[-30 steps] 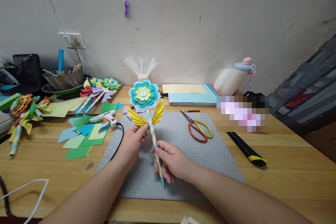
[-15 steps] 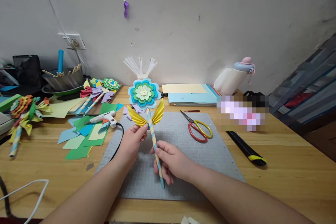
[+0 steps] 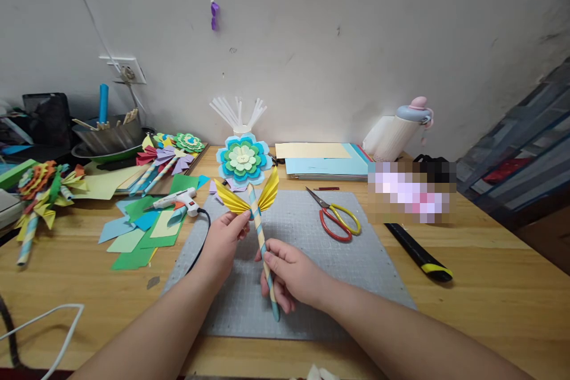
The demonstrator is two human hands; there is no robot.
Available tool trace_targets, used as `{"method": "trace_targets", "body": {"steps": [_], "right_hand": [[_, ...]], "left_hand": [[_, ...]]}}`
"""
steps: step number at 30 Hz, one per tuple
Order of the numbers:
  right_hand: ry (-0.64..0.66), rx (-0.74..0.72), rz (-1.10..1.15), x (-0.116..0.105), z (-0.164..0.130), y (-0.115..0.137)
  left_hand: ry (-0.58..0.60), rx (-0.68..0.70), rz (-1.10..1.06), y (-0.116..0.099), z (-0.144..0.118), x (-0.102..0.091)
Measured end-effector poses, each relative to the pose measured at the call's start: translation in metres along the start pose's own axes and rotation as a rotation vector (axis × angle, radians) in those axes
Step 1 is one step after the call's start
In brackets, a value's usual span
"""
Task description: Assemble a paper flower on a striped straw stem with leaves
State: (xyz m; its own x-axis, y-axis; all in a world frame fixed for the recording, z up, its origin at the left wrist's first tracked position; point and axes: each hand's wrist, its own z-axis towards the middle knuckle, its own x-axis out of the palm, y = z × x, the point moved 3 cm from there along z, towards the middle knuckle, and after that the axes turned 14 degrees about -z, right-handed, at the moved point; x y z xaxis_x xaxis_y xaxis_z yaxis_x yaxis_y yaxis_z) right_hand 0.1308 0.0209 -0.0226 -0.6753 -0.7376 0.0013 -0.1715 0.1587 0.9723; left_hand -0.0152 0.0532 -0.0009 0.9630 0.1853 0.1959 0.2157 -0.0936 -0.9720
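A paper flower (image 3: 243, 160) with blue and green layered petals tops a blue-and-yellow striped stem (image 3: 259, 230), held upright over the grey cutting mat (image 3: 312, 261). Two folded yellow paper leaves fan out from the stem; my left hand (image 3: 224, 241) pinches the base of the left leaf (image 3: 231, 198) against the stem. The right leaf (image 3: 268, 191) stands free. My right hand (image 3: 290, 274) grips the stem lower down, its tip poking out below the fingers.
Red-and-yellow scissors (image 3: 338, 219) lie on the mat. A white glue gun (image 3: 178, 200) with a black cord rests on coloured paper scraps (image 3: 142, 231). Finished paper flowers (image 3: 167, 154) lie far left. A black-and-yellow knife (image 3: 418, 252), paper sheets (image 3: 325, 160) and a bottle (image 3: 398, 130) sit right.
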Motion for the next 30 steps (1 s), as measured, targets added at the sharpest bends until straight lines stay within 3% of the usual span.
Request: {"method": "trace_targets", "body": {"steps": [19,30], "right_hand": [[0.009,0.01,0.011,0.0006,0.0008,-0.0001],[-0.047,-0.064,0.067,-0.0041,-0.0013,0.0081]], "left_hand": [[-0.008,0.002,-0.039,-0.0003,-0.0002,0.0005],[-0.061,-0.119,-0.059,0.0009,0.0,-0.0004]]}}
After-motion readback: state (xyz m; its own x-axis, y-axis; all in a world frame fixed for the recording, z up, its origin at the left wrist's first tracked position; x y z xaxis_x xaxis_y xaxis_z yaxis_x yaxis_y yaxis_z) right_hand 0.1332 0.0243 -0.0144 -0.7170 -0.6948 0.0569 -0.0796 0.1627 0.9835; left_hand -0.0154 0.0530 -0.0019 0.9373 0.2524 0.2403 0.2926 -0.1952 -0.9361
